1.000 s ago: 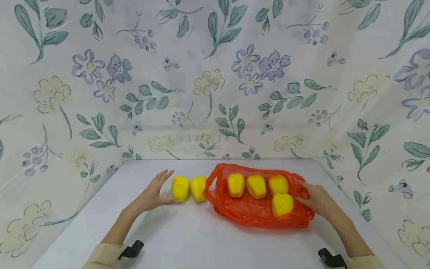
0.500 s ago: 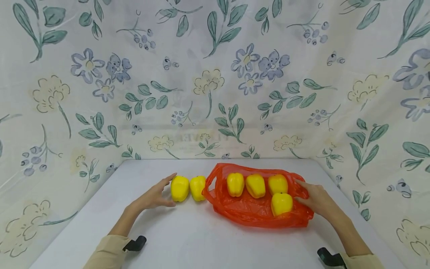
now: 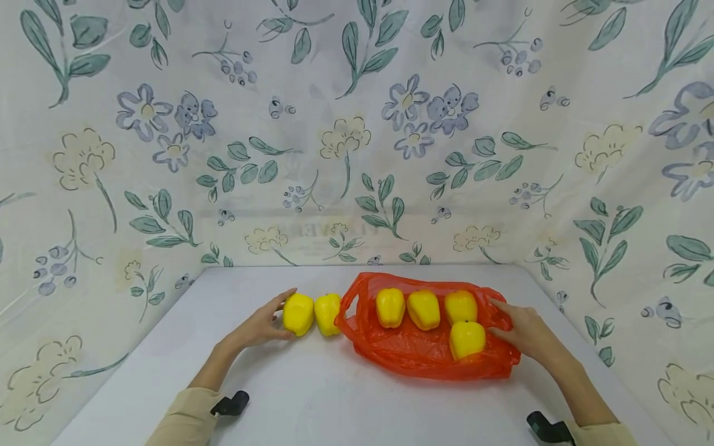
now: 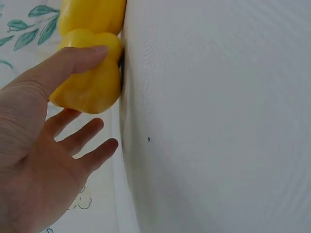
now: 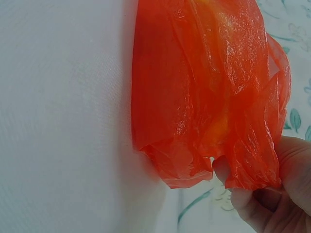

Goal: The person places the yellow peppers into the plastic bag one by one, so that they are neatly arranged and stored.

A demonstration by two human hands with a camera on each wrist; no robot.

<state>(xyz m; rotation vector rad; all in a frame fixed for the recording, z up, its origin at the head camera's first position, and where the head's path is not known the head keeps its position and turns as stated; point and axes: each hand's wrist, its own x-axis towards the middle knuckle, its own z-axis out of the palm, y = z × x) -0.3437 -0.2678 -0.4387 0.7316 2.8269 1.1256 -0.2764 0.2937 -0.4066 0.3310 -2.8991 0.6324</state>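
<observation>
My left hand point(image 3: 261, 323) is round the leftmost yellow bell pepper point(image 3: 298, 314), thumb on its near side and a finger at its far side. In the left wrist view the thumb lies across this bell pepper point(image 4: 90, 90), while the other visible fingers spread below it. A second yellow bell pepper point(image 3: 328, 314) stands just right of it, beside the bag's handle. The red plastic bag point(image 3: 401, 356) lies spread with its mouth to the left and several yellow bell peppers point(image 3: 424, 310) on it. My right hand point(image 3: 527, 331) pinches the bag's right end, bunched between thumb and fingers in the right wrist view.
The white table point(image 3: 312, 396) reaches back to a hanging cloth point(image 3: 346, 173) printed with flowers and leaves. Dark devices point(image 3: 231, 404) sit at both wrists, by the sleeves.
My left hand has moved right and closed in on the leftmost bell pepper, which it earlier stood slightly apart from. The right hand, bag and bell peppers stay in place.
</observation>
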